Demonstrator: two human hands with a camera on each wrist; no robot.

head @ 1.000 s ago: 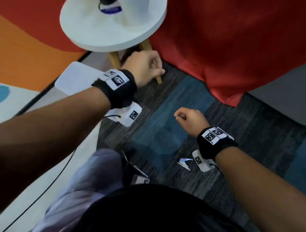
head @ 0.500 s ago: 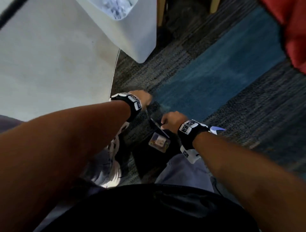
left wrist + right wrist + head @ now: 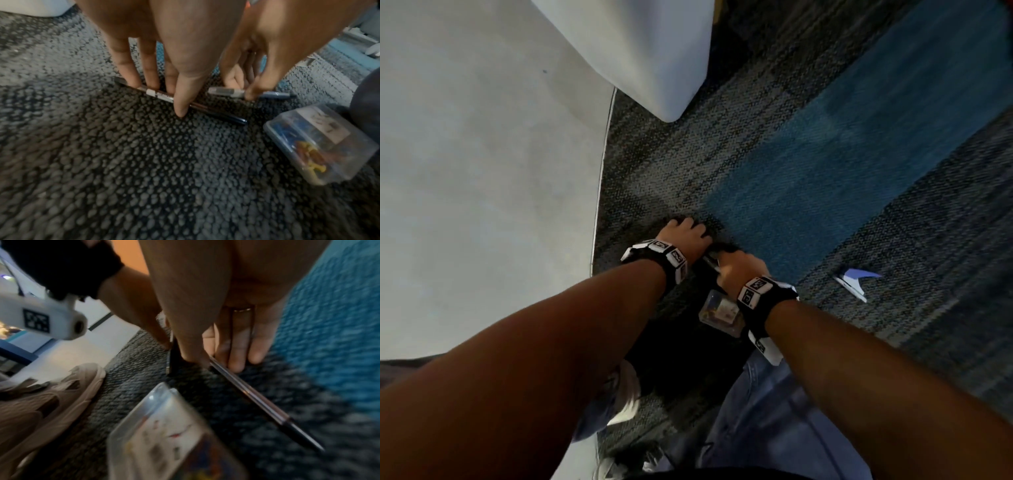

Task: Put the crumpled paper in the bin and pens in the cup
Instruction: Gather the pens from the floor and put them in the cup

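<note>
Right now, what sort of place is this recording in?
Probably an office or lounge floor: patterned grey and blue carpet tiles, a white bin standing on them, and pens lying on the carpet.

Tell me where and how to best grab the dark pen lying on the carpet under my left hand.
Pinch the dark pen across its barrel near the middle, coming straight down from above. It lies flat on the carpet, long and thin, so only its two long sides offer a hold. The left hand already has fingertips behind it and the thumb in front; the clear plastic box lies apart, probably not in the way.
</note>
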